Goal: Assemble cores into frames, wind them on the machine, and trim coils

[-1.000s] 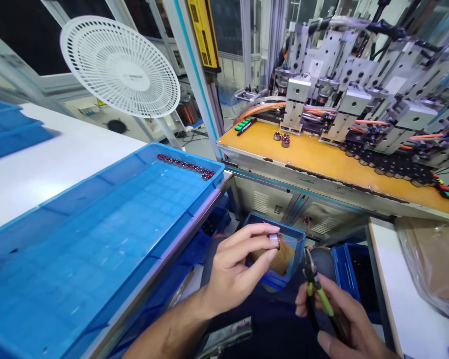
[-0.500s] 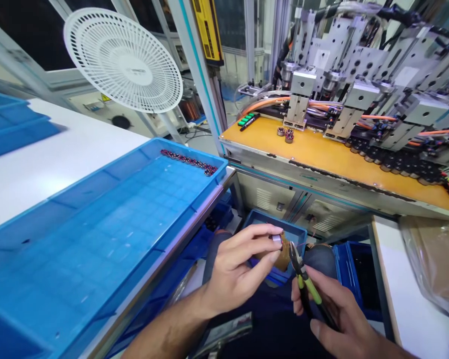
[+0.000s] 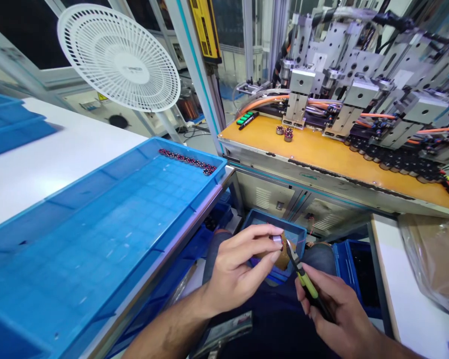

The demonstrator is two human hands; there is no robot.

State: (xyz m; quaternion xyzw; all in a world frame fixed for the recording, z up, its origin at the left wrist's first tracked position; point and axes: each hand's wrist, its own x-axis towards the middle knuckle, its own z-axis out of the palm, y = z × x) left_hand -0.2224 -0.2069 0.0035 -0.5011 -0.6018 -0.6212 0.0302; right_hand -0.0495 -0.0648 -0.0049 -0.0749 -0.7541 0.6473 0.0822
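Using the big blue tray (image 3: 108, 219) as reference. Left hand (image 3: 237, 267) is right of the tray's near-right edge, thumb and fingers pinched on a small silvery round part (image 3: 277, 242); grip is closed on it. The part is right of the tray, off its long edge, held up over a smaller blue bin (image 3: 303, 243). Right hand (image 3: 338, 304) is farther right of the tray, wrapped around cutters (image 3: 309, 286) with black and yellow-green handles, tip pointing up at the part. Cutter jaws look nearly together; tip is right beside the part, can't tell if it touches. Something brown (image 3: 283, 260) is in the bin, mostly hidden by the left hand. Inside the tray, a row of small dark-red and silver parts (image 3: 187, 160) lines the far end. Right of the tray's far end: orange machine top (image 3: 260, 134) with three similar small parts (image 3: 287, 133) grouped, a black marker (image 3: 249, 121) near its left end, and a long bank of black-topped parts (image 3: 392, 158) farther right. White fan (image 3: 119, 57) is past the tray's far end. White tabletop (image 3: 78, 134) borders the tray's left side.
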